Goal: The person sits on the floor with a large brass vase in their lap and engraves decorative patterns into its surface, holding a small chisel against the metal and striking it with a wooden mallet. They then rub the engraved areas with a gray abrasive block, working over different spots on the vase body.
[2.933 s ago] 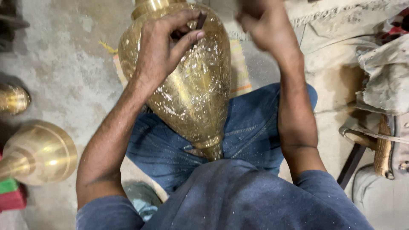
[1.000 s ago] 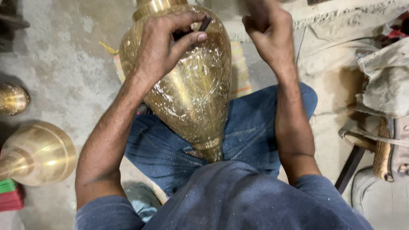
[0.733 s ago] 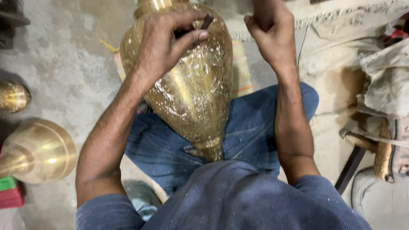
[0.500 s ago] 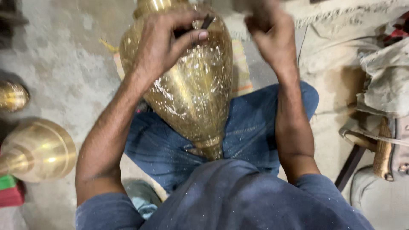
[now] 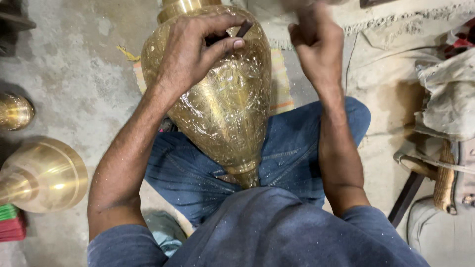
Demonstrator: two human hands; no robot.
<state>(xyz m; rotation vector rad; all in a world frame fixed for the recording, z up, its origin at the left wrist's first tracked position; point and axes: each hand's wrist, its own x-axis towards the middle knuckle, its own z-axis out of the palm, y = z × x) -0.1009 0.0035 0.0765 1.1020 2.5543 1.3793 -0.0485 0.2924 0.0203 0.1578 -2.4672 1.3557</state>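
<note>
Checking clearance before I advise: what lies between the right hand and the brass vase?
In the head view, the right hand is raised apart from the brass vase; only a striped mat on the floor shows in the gap.

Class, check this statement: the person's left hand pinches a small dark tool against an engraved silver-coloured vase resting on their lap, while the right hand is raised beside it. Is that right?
Not quite. The vase is brass-gold, not silver-coloured, as the head view shows. The rest stands: the left hand pinches a small dark tool against the engraved vase on the lap, and the right hand is raised beside it.
</note>
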